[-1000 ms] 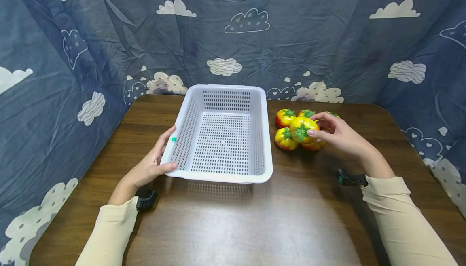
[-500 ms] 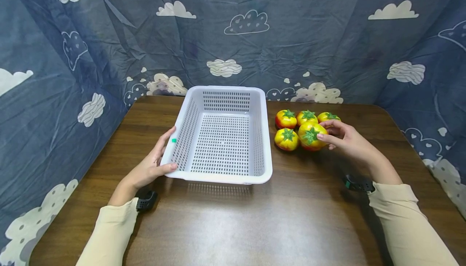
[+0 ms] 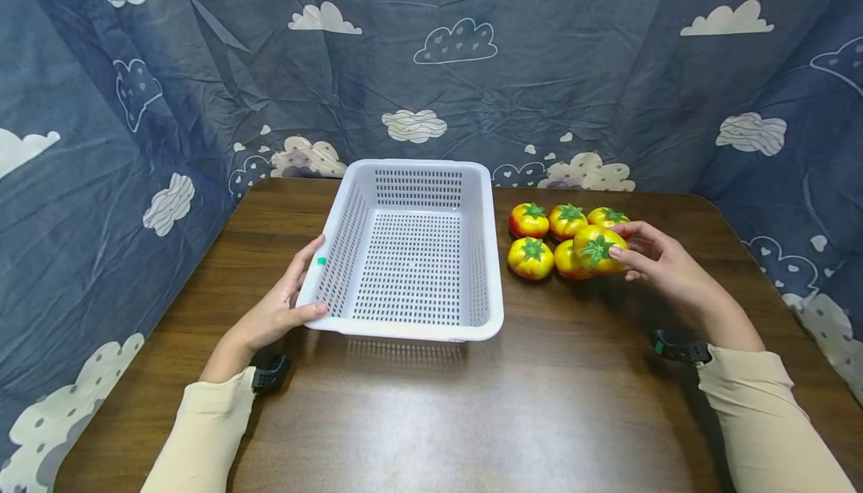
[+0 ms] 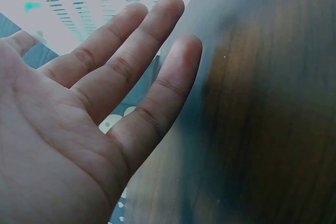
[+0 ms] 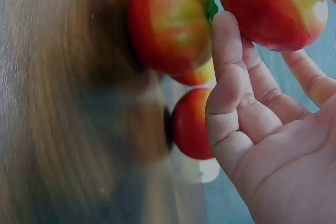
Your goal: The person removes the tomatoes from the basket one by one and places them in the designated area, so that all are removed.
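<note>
A red-and-yellow tomato (image 3: 597, 250) with a green leafy top is pinched in my right hand (image 3: 664, 268), between thumb and fingertips. It is held above the right end of a cluster of similar tomatoes (image 3: 530, 258), partly covering one in the front row. In the right wrist view the held tomato (image 5: 273, 9) shows its red side, with other tomatoes (image 5: 170, 22) behind the fingers. My left hand (image 3: 273, 309) rests against the left side of a white perforated plastic basket (image 3: 404, 328), thumb on its near-left rim. In the left wrist view that hand's fingers (image 4: 123, 66) lie fairly straight and spread.
The basket's inside shows only its slotted floor. Both stand on a brown wooden table (image 3: 404, 418) with rounded corners. A dark blue cloth (image 3: 452, 96) printed with clouds hangs behind and at the sides. Dark bands (image 3: 271, 373) circle both wrists.
My right hand has carried the tomato rightward over the cluster, exposing more of the tomatoes beneath and behind. The left hand and basket have stayed in place.
</note>
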`<move>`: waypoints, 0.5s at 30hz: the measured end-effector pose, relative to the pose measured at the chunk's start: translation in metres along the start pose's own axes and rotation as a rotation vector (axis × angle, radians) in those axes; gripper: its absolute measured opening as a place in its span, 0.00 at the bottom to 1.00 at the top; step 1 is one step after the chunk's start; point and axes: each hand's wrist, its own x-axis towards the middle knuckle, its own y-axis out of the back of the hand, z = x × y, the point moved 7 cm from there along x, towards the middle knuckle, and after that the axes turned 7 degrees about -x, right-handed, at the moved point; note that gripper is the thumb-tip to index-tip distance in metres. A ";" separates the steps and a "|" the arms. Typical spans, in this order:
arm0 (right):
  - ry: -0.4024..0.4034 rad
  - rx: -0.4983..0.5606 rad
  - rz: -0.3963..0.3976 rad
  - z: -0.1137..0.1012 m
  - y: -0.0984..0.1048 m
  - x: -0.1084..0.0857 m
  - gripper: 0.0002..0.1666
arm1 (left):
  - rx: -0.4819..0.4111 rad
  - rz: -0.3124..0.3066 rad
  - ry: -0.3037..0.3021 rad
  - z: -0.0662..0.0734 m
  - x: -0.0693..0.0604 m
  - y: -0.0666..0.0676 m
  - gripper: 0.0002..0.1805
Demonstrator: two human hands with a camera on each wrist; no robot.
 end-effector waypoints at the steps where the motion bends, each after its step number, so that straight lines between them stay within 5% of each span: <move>1: -0.011 0.006 0.003 0.003 0.002 -0.001 0.16 | 0.000 0.000 0.000 0.000 0.000 0.000 0.56; 15: -0.059 0.026 0.026 0.035 0.016 -0.008 0.14 | -0.005 0.000 0.002 0.000 0.000 0.000 0.56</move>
